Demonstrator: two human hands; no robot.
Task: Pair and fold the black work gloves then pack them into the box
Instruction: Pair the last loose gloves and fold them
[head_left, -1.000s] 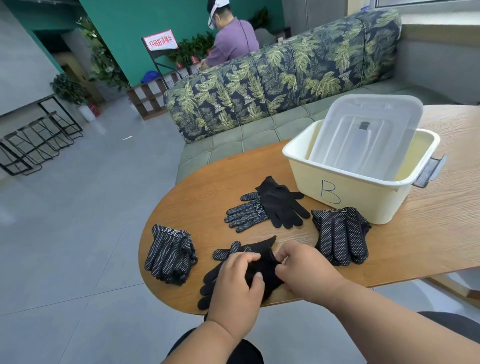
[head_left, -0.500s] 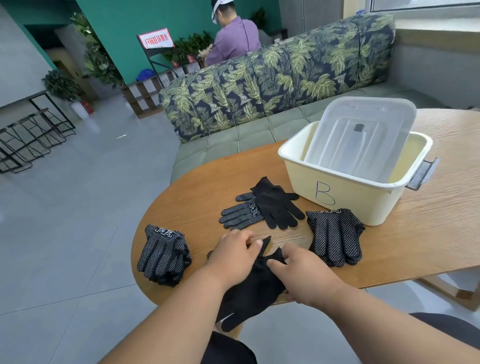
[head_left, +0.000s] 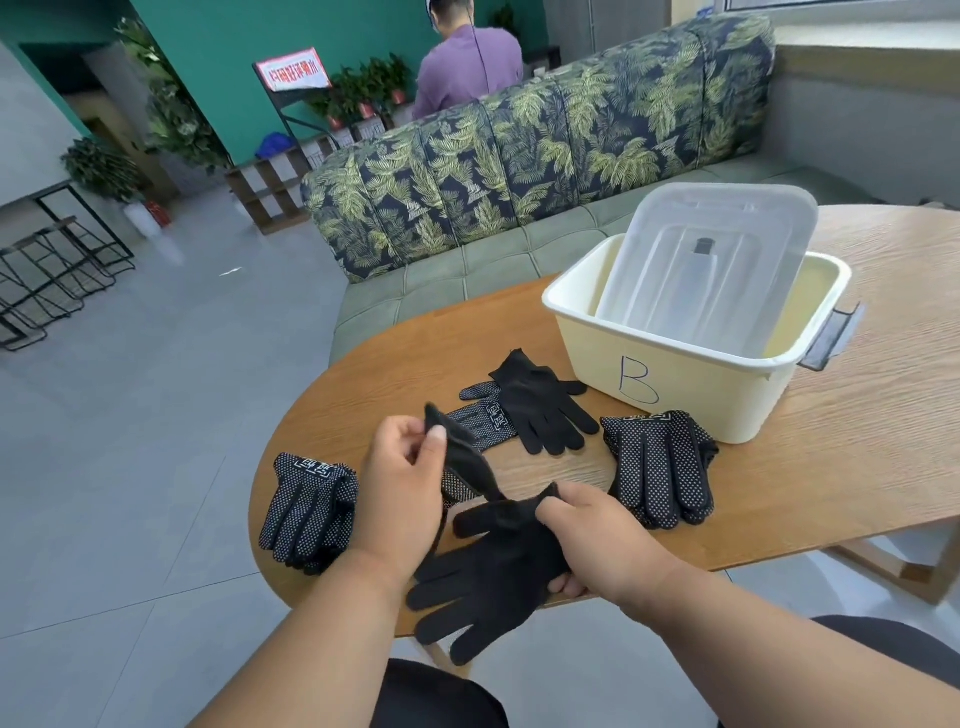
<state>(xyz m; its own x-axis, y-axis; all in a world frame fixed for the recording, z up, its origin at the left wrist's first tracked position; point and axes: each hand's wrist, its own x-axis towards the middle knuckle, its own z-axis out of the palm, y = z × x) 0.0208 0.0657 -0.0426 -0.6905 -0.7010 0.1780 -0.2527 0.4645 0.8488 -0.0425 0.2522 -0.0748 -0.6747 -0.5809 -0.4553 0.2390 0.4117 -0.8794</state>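
Black gloves (head_left: 488, 566), flat at the worktop's (head_left: 831, 467) near edge a moment ago, are now lifted: left hand (head_left: 402, 499) pinches 1 cuff, right hand (head_left: 597, 535) grips the other. Pairing continues; box (head_left: 675, 384) unpacked.

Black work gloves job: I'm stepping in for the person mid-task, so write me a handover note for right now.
Left hand pinches the cuff of a glove.
Right hand grips a plain black glove hanging off the table edge.
Folded pair at left, another by the box; two loose gloves lie behind.
The box holds only its lid.
Left: pair the held gloves, pair the loose ones, pack everything.
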